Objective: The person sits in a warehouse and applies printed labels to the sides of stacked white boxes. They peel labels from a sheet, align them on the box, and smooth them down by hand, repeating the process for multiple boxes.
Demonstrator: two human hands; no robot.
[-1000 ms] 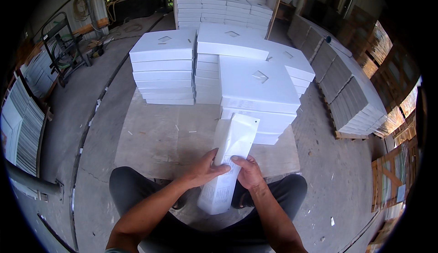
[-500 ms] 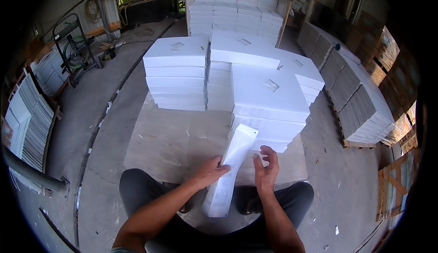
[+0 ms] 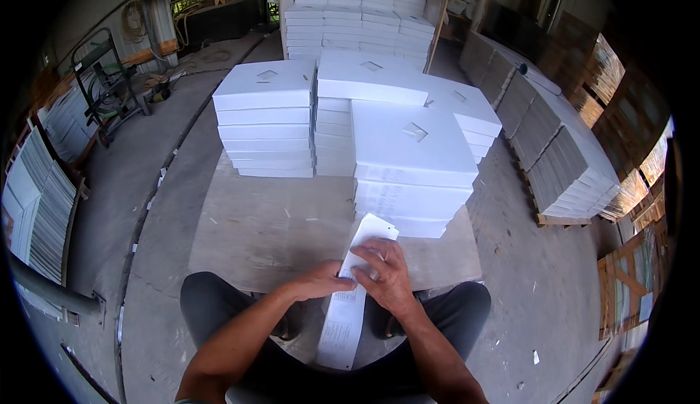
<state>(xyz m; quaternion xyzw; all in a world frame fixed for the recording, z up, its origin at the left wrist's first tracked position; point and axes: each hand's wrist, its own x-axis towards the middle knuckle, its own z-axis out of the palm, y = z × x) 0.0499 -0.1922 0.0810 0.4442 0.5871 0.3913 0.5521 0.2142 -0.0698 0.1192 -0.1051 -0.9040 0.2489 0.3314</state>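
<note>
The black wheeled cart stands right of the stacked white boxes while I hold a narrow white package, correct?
No, the head view shows the black wheeled cart left of the stacked white boxes; you do hold the narrow white package.

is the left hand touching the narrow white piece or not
Touching: the head view shows the left hand at the left edge of the white piece, with its thumb lying on the printed face
</note>
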